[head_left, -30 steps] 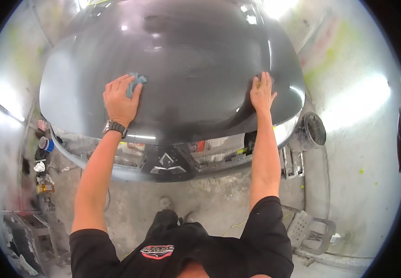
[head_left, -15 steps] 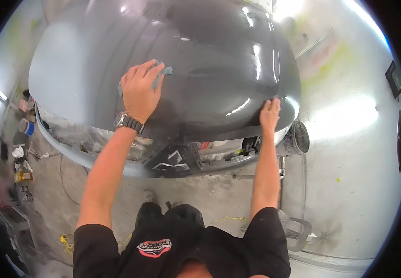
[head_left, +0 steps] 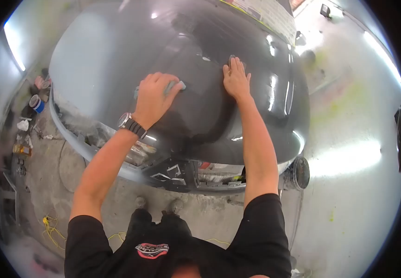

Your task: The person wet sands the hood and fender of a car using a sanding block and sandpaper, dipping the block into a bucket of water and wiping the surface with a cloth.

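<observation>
A blue-grey cloth (head_left: 182, 85) is bunched under my left hand (head_left: 155, 95), which grips it against the dark grey car hood (head_left: 195, 106). The cloth shows at both sides of the fingers. My right hand (head_left: 237, 78) lies on the hood farther right, its fingers close together and stretched forward over a small greyish item that shows at the fingertips and is too hidden to name. The hood looks glossy and dark in the middle and right, and pale grey at its left.
Below the hood's front edge sits the grille with a badge (head_left: 173, 170). A round black bucket (head_left: 298, 173) stands by the right corner. At left are a blue-and-white can (head_left: 37, 103) and a yellow-labelled container (head_left: 22, 149). Yellow cord (head_left: 52, 227) lies on the floor.
My right hand has moved from the hood's right front corner forward and left, toward the middle. My left hand, still with the cloth, has shifted right compared with a second ago. The view has turned.
</observation>
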A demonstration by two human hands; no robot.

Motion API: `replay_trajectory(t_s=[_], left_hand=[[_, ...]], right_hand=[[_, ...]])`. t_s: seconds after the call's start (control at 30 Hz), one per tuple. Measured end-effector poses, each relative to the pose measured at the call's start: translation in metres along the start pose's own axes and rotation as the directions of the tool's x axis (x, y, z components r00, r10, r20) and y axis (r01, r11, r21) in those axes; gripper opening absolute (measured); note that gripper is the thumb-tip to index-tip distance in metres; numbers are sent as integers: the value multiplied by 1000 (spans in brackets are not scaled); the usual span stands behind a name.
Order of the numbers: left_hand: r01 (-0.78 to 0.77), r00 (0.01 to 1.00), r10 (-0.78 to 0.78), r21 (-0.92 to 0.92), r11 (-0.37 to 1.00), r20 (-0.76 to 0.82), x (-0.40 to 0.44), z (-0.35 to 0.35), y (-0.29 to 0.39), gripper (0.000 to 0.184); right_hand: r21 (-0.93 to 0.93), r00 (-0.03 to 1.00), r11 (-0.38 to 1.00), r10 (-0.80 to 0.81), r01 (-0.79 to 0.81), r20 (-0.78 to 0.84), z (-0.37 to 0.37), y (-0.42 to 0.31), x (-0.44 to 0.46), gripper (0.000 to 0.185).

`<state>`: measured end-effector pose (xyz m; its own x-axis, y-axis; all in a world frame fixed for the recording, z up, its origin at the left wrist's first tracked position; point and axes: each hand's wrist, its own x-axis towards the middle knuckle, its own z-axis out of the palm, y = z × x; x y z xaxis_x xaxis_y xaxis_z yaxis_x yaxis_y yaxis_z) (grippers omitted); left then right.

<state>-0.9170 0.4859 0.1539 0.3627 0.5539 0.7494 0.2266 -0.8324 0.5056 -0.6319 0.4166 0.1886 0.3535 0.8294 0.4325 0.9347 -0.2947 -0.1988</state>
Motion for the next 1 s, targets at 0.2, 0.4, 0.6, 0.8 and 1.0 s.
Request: replay_trajectory(t_s=[0.2, 0.4, 0.6, 0.8, 1.0], left_hand=[[-174, 983, 182, -189, 966, 22, 72, 34, 25, 34], [-209, 916, 195, 2, 978, 352, 143, 106, 84, 29], [-175, 903, 156, 11, 985, 401, 144, 113, 80, 27], [-92, 996, 92, 165, 982, 6, 124, 80, -6, 37], [-123, 992, 118, 350, 929, 38, 91, 57, -44, 39]], right_hand=[[-2, 940, 955, -291, 297, 179, -19, -56, -154, 69], [141, 915, 978, -193, 152, 354, -11, 9, 18, 44], [-78, 940, 939, -328, 336, 92, -1, -39, -95, 58], [-86, 980, 994, -47, 65, 194, 7, -21, 33, 71], [-185, 986, 981, -26, 57, 166, -4, 37, 12, 69]])
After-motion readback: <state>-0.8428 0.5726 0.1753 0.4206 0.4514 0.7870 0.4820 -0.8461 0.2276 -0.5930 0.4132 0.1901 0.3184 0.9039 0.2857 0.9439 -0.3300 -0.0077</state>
